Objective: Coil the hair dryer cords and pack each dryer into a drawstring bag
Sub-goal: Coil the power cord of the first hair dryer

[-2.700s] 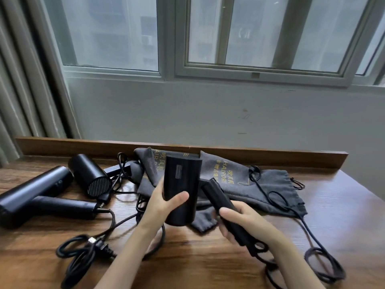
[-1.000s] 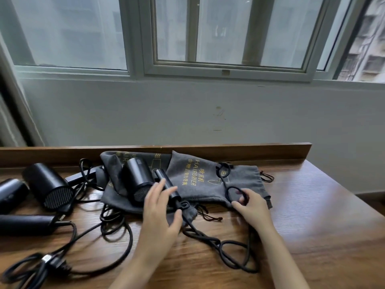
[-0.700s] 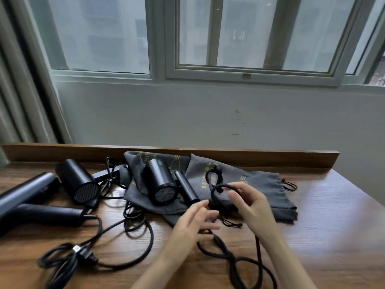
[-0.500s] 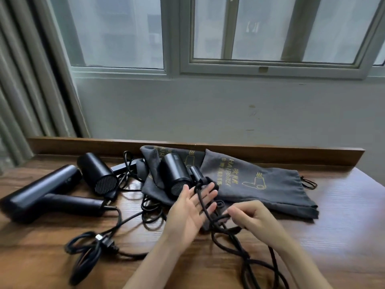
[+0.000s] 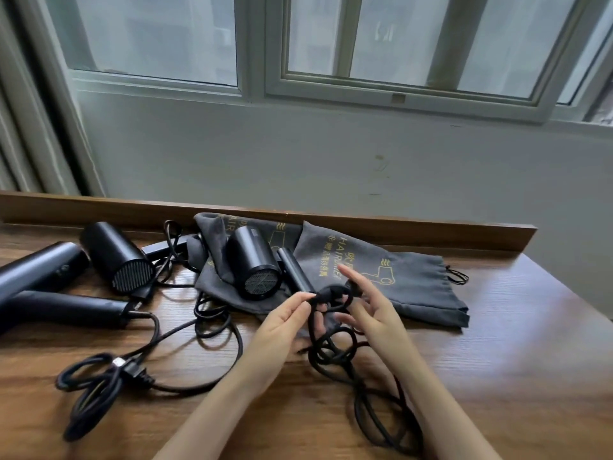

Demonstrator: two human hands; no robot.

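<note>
Head view: on the left of the table (image 5: 497, 376) lie a long dryer (image 5: 39, 287), a stubby dryer (image 5: 116, 257) and a loose plug cord (image 5: 106, 383), and at centre a third dryer (image 5: 253, 260) rests on a crumpled grey bag (image 5: 215, 234). Just in front, the left hand (image 5: 282, 330) pinches the black cord (image 5: 335, 346). The right hand (image 5: 371, 313), fingers loosely spread, has a loop of that cord hooked over them, beside a flat drawstring bag (image 5: 414, 287).

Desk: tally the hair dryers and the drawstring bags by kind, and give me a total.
Black hair dryers: 3 (left dryer, middle dryer, dryer on the bags)
Grey drawstring bags: 2 that can be told apart (left bag, right bag)
Total: 5
</note>
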